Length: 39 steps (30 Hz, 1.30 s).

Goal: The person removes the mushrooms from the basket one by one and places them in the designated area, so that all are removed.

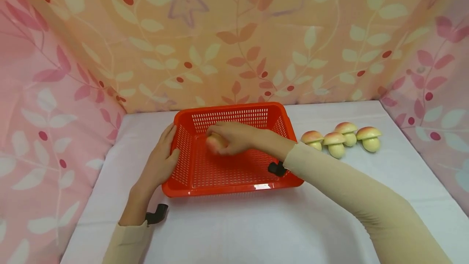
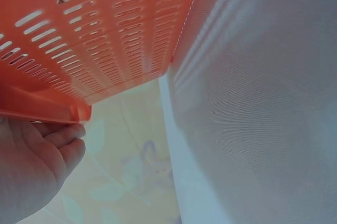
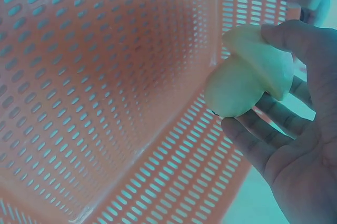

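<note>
My right hand [image 1: 234, 137] reaches inside the red plastic basket [image 1: 234, 188] and holds a toy mushroom [image 1: 216, 143] above its floor. In the right wrist view, thumb and fingers grip this mushroom [image 3: 234, 87] round its cap, with the pale rounded stem pointing away from the palm. My left hand [image 1: 159, 160] holds the basket's left rim, its thumb over the edge. From the left wrist view, the left fingers [image 2: 66, 137] lie curled under the rim, against the slotted side wall [image 2: 105, 34].
Right of the basket, several toy mushrooms [image 1: 335, 144] with reddish caps and pale stems stand grouped on the white tabletop [image 1: 238, 231]. Patterned cloth [image 1: 238, 52] hangs behind the table and along both sides. Each wrist carries a black camera mount [image 1: 157, 214].
</note>
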Tool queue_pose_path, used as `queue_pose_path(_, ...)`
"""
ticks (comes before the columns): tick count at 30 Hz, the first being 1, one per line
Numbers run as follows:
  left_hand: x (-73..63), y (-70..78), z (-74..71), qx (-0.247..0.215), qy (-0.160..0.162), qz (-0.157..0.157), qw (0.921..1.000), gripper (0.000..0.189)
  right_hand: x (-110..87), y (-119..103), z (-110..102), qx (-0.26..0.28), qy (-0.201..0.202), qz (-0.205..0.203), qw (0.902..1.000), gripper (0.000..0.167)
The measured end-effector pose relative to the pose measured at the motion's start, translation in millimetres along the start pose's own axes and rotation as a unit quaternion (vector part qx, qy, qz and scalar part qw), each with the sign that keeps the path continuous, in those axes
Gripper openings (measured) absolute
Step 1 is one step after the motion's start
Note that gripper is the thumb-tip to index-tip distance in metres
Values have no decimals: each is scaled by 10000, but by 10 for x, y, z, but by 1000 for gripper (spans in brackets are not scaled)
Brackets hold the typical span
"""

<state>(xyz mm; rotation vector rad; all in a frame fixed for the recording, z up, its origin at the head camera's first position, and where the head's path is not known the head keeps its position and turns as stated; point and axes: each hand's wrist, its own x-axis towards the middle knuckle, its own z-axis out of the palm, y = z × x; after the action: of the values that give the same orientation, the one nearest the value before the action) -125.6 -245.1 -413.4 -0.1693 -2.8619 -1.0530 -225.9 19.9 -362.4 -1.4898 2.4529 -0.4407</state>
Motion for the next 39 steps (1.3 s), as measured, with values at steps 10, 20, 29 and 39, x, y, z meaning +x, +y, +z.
queue_pose_path(10,-21,-28,17,31,86,58,9999,73,-160,-84,-70,101,126,-20,9999,48)
queue_pose_path(20,-7,-13,2,9,64,31,10000,72,-353,-112,-110,282,380,57,9989,50)
queue_pose_path(29,2,15,-21,57,-7,9,10000,72,-603,-135,-194,478,661,208,9964,50)
queue_pose_path(39,0,22,7,-16,30,83,10000,72,-891,-104,-140,864,1192,332,9885,50)
